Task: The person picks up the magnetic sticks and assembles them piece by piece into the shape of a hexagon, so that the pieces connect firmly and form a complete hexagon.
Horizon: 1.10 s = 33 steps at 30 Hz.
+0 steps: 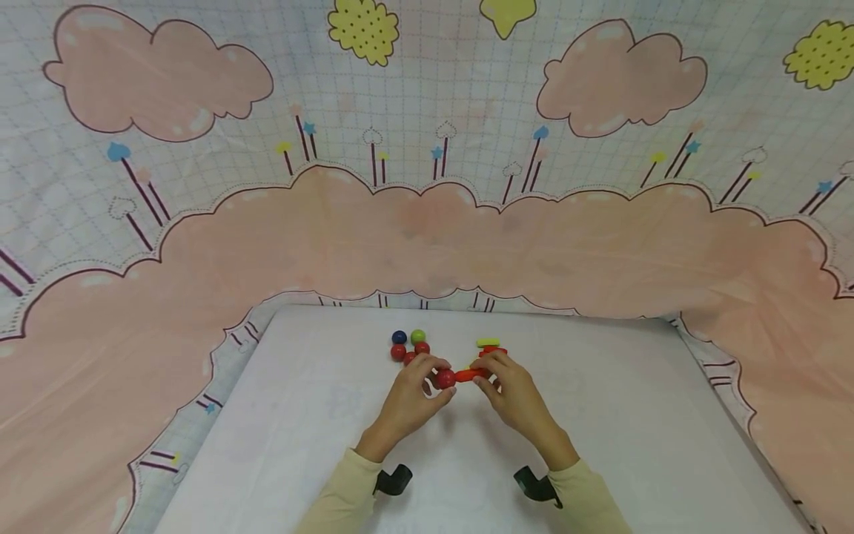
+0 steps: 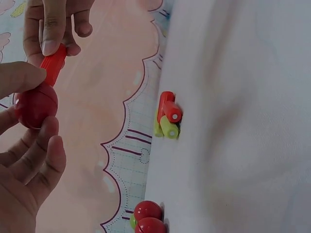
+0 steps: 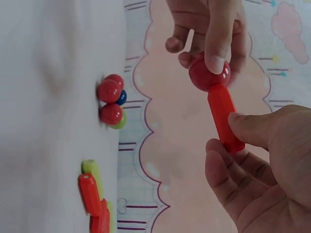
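Observation:
Over the white table, my left hand (image 1: 408, 400) pinches a shiny red ball (image 1: 445, 379) between thumb and fingers. Opposite it, my right hand (image 1: 523, 400) grips a short orange-red ridged rod (image 1: 465, 376) by its far end. The rod's near end meets the ball (image 3: 204, 75), and in the right wrist view the two touch. Seen from the left wrist, the rod (image 2: 55, 65) slants up from the ball (image 2: 35, 108) toward the right hand's fingers. Fingers cover parts of both pieces.
Loose red balls (image 1: 398, 352), a blue ball (image 1: 399, 337) and a green ball (image 1: 417, 337) sit beyond my left hand. Past the right hand lie yellow-green rods (image 1: 488, 343) and red rods (image 3: 89, 194). A patterned cloth (image 1: 414, 245) hangs behind the white table (image 1: 300, 408).

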Each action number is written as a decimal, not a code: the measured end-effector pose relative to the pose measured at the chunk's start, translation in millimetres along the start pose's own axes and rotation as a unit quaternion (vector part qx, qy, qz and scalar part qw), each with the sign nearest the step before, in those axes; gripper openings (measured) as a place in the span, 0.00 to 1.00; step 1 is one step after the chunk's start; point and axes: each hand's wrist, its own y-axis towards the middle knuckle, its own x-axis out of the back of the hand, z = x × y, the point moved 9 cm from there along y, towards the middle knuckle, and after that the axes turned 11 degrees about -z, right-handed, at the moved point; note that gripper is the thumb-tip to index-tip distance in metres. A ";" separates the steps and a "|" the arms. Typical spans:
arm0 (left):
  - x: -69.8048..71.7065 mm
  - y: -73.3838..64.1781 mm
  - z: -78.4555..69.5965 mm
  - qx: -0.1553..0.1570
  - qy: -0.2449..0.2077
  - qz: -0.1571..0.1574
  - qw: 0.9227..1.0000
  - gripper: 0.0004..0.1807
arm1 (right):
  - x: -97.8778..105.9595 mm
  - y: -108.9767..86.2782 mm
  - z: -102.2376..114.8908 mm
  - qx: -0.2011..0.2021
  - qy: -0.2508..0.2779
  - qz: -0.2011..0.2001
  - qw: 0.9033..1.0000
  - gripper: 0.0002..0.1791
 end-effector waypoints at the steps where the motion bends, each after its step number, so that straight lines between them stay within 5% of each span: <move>1: 0.0 -0.4 0.3 0.000 -0.002 0.002 1.000 0.19 | -0.9 -0.5 0.3 -0.001 0.004 0.001 1.000 0.11; 8: -4.5 -3.9 3.5 -0.009 -0.002 0.025 1.000 0.16 | -5.4 -4.2 1.3 -0.009 0.013 0.009 1.000 0.11; 18: -12.1 -12.9 6.0 -0.010 0.056 0.057 0.997 0.12 | -16.0 -7.8 9.4 0.002 0.032 0.045 0.998 0.12; 33: -9.8 -19.3 20.2 0.051 0.030 0.077 0.995 0.13 | -15.9 -2.2 11.7 0.014 0.054 0.028 0.998 0.10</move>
